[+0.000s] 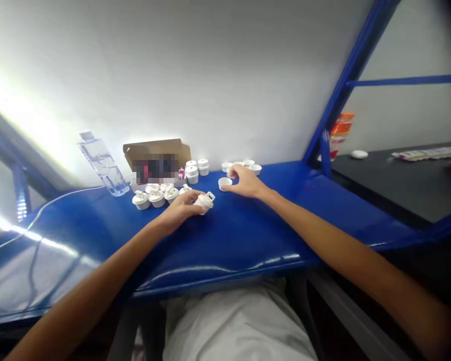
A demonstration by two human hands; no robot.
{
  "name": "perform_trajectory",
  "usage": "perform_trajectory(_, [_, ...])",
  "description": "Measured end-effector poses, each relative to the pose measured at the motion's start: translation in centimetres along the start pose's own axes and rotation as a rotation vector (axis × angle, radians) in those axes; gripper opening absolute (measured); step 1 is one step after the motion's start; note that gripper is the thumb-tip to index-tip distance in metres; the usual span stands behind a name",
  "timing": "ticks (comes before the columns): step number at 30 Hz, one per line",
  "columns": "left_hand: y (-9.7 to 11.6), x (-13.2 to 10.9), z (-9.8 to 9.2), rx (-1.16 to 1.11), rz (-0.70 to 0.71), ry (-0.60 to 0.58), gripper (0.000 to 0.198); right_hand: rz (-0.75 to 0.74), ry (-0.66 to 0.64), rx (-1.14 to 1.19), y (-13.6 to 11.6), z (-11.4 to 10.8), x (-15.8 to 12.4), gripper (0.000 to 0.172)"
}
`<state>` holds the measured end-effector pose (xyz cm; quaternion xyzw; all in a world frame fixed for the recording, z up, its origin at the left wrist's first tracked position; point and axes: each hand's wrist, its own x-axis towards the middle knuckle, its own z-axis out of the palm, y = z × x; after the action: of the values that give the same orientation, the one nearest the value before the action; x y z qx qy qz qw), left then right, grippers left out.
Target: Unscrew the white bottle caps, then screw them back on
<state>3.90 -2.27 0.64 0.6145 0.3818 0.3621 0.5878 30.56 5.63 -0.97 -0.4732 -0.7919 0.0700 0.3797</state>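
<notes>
My left hand (180,210) is closed around a small white plastic piece (204,201) with a square loop sticking up from its top, held just above the blue table. My right hand (245,182) has its thumb at the front and its fingers at the back of a small round white cup (224,182), which looks open at the top. Several similar white cups (254,169) stand behind that hand. Left of my left hand is a cluster of white round pieces with knobbed tops (157,197), several in number.
An open cardboard box (158,147) with blurred contents stands against the wall. Stacked white round pieces (192,174) are beside it. A clear bottle (104,165) and a white cable (60,195) are on the left. Blue frame posts (346,85) rise at the right, before a dark table (391,185).
</notes>
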Motion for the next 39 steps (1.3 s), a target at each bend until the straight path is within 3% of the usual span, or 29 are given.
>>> perform_trajectory(2, [-0.2, 0.1, -0.1, 0.017, 0.008, -0.002, 0.043, -0.014, -0.04, -0.025, -0.5, -0.5, 0.0, 0.027])
perform_trajectory(6, [-0.3, 0.2, -0.1, 0.018, -0.002, -0.015, 0.044, -0.023, -0.286, -0.1, -1.7, -0.9, -0.3, 0.031])
perform_trajectory(8, [-0.2, 0.2, -0.1, 0.005, -0.01, -0.024, 0.044, -0.04, -0.331, -0.134, -2.1, -0.8, -0.5, 0.025])
perform_trajectory(13, [-0.2, 0.2, -0.1, 0.018, -0.014, -0.021, 0.044, -0.003, -0.298, -0.207, -2.2, -0.4, -0.7, 0.047])
perform_trajectory(20, [-0.7, 0.4, -0.3, 0.022, -0.012, -0.019, 0.044, -0.035, -0.372, -0.214, -1.7, 0.2, -0.9, 0.032])
perform_trajectory(25, [-0.3, 0.2, 0.1, 0.016, -0.021, 0.018, 0.042, -0.085, -0.328, -0.156, -1.0, 1.6, -1.0, 0.043])
perform_trajectory(29, [0.2, -0.3, 0.6, -0.001, -0.043, 0.039, 0.042, -0.15, -0.298, -0.14, -0.2, 3.7, 1.1, 0.048])
perform_trajectory(34, [0.2, -0.3, 0.7, 0.006, -0.034, 0.022, 0.042, -0.032, -0.309, -0.224, 0.1, 5.7, 4.6, 0.041])
perform_trajectory(39, [-0.2, 0.0, 0.6, 0.117, 0.016, 0.032, 0.039, 0.011, -0.149, -0.24, -0.7, 6.9, 6.2, 0.048])
